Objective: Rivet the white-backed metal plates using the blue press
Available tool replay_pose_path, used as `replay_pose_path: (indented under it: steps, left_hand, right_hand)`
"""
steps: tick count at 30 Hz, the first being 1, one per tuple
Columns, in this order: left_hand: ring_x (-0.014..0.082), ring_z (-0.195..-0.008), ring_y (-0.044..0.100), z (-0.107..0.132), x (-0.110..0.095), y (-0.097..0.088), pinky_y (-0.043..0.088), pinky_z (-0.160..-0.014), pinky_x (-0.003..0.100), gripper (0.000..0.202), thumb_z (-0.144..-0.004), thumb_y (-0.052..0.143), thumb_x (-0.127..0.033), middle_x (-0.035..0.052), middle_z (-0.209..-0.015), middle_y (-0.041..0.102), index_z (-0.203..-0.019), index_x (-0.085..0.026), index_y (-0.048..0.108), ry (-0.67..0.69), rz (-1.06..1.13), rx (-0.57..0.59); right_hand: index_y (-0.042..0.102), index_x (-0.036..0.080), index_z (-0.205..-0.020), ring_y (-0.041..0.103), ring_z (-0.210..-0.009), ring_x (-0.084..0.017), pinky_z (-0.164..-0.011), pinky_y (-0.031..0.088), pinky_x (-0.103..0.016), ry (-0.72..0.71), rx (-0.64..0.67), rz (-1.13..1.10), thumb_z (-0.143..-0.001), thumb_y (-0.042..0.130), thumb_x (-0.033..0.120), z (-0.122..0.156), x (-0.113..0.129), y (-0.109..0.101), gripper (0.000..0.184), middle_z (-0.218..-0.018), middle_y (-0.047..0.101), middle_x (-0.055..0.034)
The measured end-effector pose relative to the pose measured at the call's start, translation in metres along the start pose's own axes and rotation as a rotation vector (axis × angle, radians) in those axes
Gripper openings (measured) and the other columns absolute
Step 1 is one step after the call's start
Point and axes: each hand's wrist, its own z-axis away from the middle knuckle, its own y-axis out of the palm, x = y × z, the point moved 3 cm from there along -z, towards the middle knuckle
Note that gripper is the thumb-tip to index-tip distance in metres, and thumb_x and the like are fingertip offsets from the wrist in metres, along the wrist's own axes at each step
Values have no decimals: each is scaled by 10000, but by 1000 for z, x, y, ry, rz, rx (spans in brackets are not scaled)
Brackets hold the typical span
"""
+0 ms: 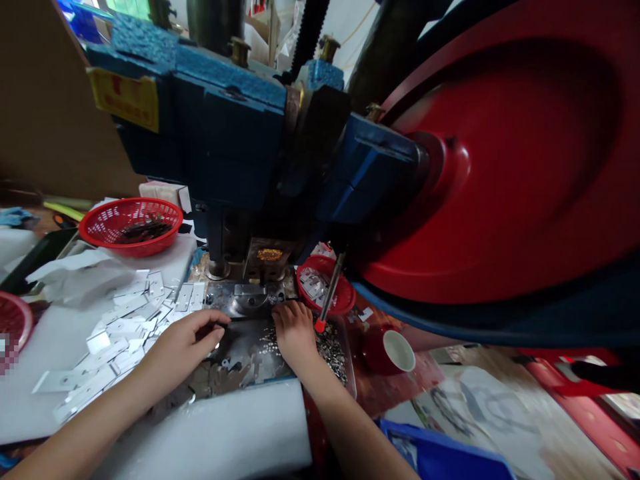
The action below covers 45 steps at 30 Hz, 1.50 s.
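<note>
A blue punch press (pixel 225 133) fills the middle of the view, its steel die block (pixel 247 297) at the base. My left hand (pixel 183 343) rests on the shiny tray (pixel 245 363) before the die, fingers curled in a pinch near the die's left edge. Whatever the pinch holds is too small to see. My right hand (pixel 295 330) lies at the die's front right, fingers bent down onto small metal scraps (pixel 333 347). White rectangular plates (pixel 125 320) lie scattered to the left of my left hand.
A large red flywheel (pixel 500 167) turns at the right. A red basket (pixel 131 225) of dark parts stands back left; a smaller red basket (pixel 325 285) with a red-tipped rod (pixel 327 300) is right of the die. A red cup (pixel 390 350) and white foam (pixel 225 433) lie nearer.
</note>
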Motion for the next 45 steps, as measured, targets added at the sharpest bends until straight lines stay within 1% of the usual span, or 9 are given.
replay_pose_path:
  steps: [2, 6, 10, 14, 20, 24, 29, 39, 45]
  left_hand:
    - [194, -715, 636, -3, 0, -2, 496, -663, 310, 310, -781, 517, -446, 0, -807, 688, -972, -236, 642, -53, 60, -21]
    - [205, -778, 632, -11, -3, -7, 487, -704, 320, 380, -742, 556, -449, 22, -887, 701, -1036, -223, 637, -83, 132, -90]
    - [219, -791, 636, -18, -4, -9, 485, -720, 335, 351, -718, 587, -456, 35, -878, 705, -960, -212, 655, -114, 205, -106]
    - [215, -814, 637, -24, -5, -11, 480, -752, 331, 325, -706, 612, -461, 30, -878, 698, -911, -213, 655, -95, 260, -130]
    - [208, -850, 629, -39, -10, -11, 475, -767, 311, 269, -722, 614, -437, 12, -886, 702, -889, -233, 669, -16, 196, -208]
    - [204, -828, 630, -49, -17, -8, 471, -752, 301, 265, -739, 594, -442, 6, -866, 705, -872, -227, 674, 9, 143, -237]
    - [224, -902, 638, -58, -27, 0, 474, -776, 311, 277, -761, 559, -413, 23, -939, 724, -911, -216, 683, 27, 79, -253]
    - [260, -965, 598, -71, -22, 5, 435, -886, 375, 269, -759, 524, -382, 69, -954, 682, -872, -195, 682, 124, -118, -278]
    - [269, -1012, 574, -77, -16, 9, 410, -943, 403, 313, -745, 511, -341, 92, -1015, 657, -948, -172, 679, 134, -125, -253]
  right_hand:
    - [618, 188, -841, 519, -815, -187, -767, 387, -322, 23, -37, -64, -872, 534, 143, -9, 5, -2, 101, -857, 620, -38]
    - [645, 207, -865, 531, -851, -199, -786, 388, -326, 25, -93, -82, -855, 567, 187, -38, 21, 0, 81, -883, 626, -36]
    - [678, 239, -818, 532, -877, -211, -784, 382, -333, 25, -117, -29, -830, 599, 211, -56, 32, 7, 84, -895, 626, -39]
    - [698, 259, -873, 522, -888, -203, -810, 380, -342, -74, -76, -27, -846, 576, 227, -51, 33, 5, 129, -900, 630, -30]
    - [695, 276, -941, 498, -969, -214, -994, 304, -428, -227, -66, 18, -837, 582, 245, -44, 37, -7, 156, -898, 628, -24]
    - [687, 247, -950, 523, -962, -201, -955, 370, -395, -201, -67, -148, -872, 544, 259, -46, 32, -6, 163, -897, 637, -33]
    - [663, 195, -1010, 547, -966, -189, -866, 443, -341, -91, -209, -358, -902, 480, 228, -42, 21, -6, 215, -993, 626, -68]
    - [689, 252, -1021, 504, -1073, -216, -988, 346, -416, -112, -68, -194, -882, 539, 265, -39, 25, -5, 204, -1026, 632, -47]
    - [670, 306, -1034, 468, -1128, -245, -1072, 195, -516, -149, -63, -22, -880, 561, 363, -40, 28, -6, 197, -1038, 640, -25]
